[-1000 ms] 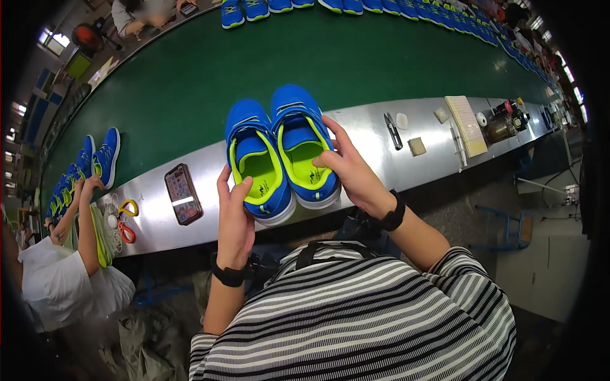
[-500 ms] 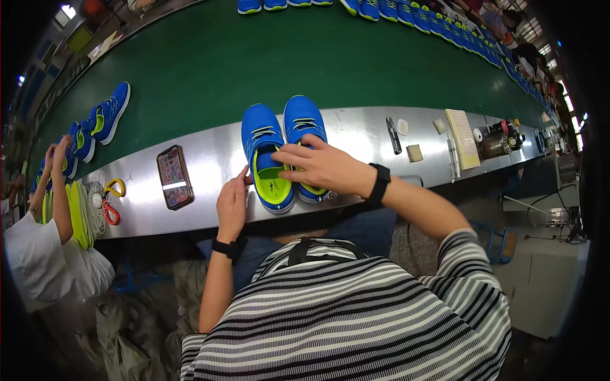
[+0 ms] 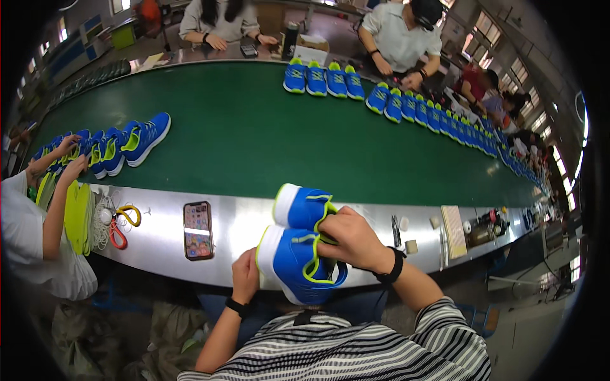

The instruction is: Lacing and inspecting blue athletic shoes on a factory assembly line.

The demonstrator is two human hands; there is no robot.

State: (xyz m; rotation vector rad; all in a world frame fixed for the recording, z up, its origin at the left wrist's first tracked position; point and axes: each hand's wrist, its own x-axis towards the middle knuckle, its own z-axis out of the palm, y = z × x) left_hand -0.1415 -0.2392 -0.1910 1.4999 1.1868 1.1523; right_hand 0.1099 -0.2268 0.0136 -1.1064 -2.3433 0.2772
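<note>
A pair of blue sneakers with lime lining is tilted up over the bench edge, white soles toward the left. My right hand (image 3: 356, 238) grips both by their collars, fingers inside the openings of the far sneaker (image 3: 308, 206) and the near sneaker (image 3: 293, 260). Beside the near sneaker's sole, my left hand (image 3: 245, 274) is closed with fingers curled in; its fingertips are partly hidden, so what they hold cannot be made out. A phone (image 3: 198, 230) lies on the metal bench to the left of that hand.
Black snips (image 3: 396, 230), a notepad (image 3: 453, 232) and a glass jar (image 3: 481, 233) lie at right. Scissors (image 3: 119, 233) and lime insoles (image 3: 79, 219) are at left, by a co-worker's arm (image 3: 57, 216). Rows of sneakers (image 3: 324, 79) line the green belt (image 3: 241, 127); people sit beyond.
The pair stood upright on the bench; now my right hand has lifted and tipped it over, soles to the left. My left hand stays beside it. The view has tilted up.
</note>
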